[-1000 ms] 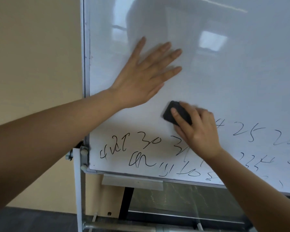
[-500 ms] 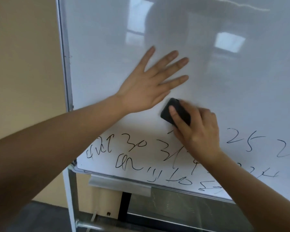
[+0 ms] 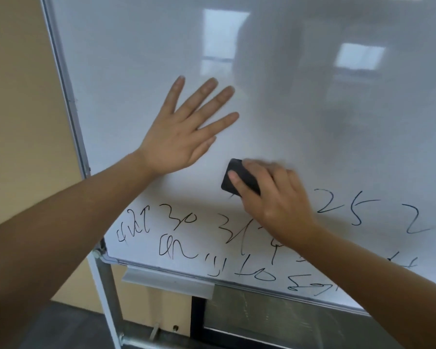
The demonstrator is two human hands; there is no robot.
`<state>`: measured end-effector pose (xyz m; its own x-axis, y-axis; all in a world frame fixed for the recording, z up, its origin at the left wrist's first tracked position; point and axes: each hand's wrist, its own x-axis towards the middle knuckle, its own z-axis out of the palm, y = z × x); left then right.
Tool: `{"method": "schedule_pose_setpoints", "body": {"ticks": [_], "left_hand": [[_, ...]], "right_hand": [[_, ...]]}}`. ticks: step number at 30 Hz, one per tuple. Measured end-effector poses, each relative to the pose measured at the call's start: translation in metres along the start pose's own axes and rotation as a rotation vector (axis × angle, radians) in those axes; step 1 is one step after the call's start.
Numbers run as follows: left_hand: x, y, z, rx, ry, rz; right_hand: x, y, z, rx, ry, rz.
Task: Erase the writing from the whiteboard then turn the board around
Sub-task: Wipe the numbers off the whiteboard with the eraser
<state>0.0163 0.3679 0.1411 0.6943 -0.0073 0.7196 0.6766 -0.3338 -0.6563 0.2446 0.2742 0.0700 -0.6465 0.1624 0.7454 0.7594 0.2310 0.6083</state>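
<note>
A large whiteboard [image 3: 136,59] on a metal stand fills the view. Its upper part is wiped; black handwriting [image 3: 176,217] runs in two rows along the bottom, with "25" to the right. My left hand [image 3: 179,139] lies flat on the board, fingers spread, left of centre. My right hand [image 3: 275,200] presses a black eraser [image 3: 230,181] against the board just above the upper row of writing, below and right of my left hand. Part of the writing is hidden under my right hand and forearm.
The board's grey frame edge [image 3: 68,107] runs down the left, with a beige wall [image 3: 18,109] behind. A small grey tray [image 3: 169,283] hangs under the bottom edge. The stand's upright post [image 3: 106,298] and lower crossbar [image 3: 161,345] stand over a dark floor.
The view has shifted, so the board's left edge sits differently in frame. My right hand with the eraser stays just above the upper row; the "4" beside "25" has been wiped away. My left hand stays flat.
</note>
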Motion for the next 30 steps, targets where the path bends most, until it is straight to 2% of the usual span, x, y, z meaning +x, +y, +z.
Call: {"method": "schedule_pose_setpoints", "body": {"ticks": [2,6,8,10,14,19,22,26,30], "left_hand": [[-0.001,0.001,0.0,-0.005,0.002,-0.008],[-0.002,0.005,-0.002,-0.019,0.004,-0.022],[-0.004,0.004,-0.004,-0.031,-0.004,-0.022],[-0.005,0.005,-0.006,-0.043,-0.007,-0.025],[-0.005,0.009,-0.008,-0.052,-0.011,-0.032],[-0.006,0.014,-0.013,-0.078,-0.031,-0.057],[-0.008,0.016,-0.018,-0.085,-0.044,-0.068],[0.001,0.023,-0.026,-0.087,-0.008,-0.025],[0.029,0.03,-0.023,-0.118,0.03,0.041]], "right_hand": [[0.0,-0.002,-0.001,-0.001,-0.012,-0.001],[-0.018,-0.011,-0.01,0.039,-0.149,-0.145],[-0.022,-0.006,-0.016,0.039,-0.166,-0.163],[-0.021,0.0,-0.016,0.012,-0.15,-0.129],[-0.013,0.007,-0.015,0.01,-0.049,0.063],[-0.031,-0.013,-0.024,0.017,-0.212,-0.12],[-0.028,-0.026,-0.034,0.075,-0.235,-0.037],[-0.017,-0.04,-0.045,0.229,-0.129,0.129],[-0.029,-0.052,-0.041,0.209,-0.094,0.228]]}}
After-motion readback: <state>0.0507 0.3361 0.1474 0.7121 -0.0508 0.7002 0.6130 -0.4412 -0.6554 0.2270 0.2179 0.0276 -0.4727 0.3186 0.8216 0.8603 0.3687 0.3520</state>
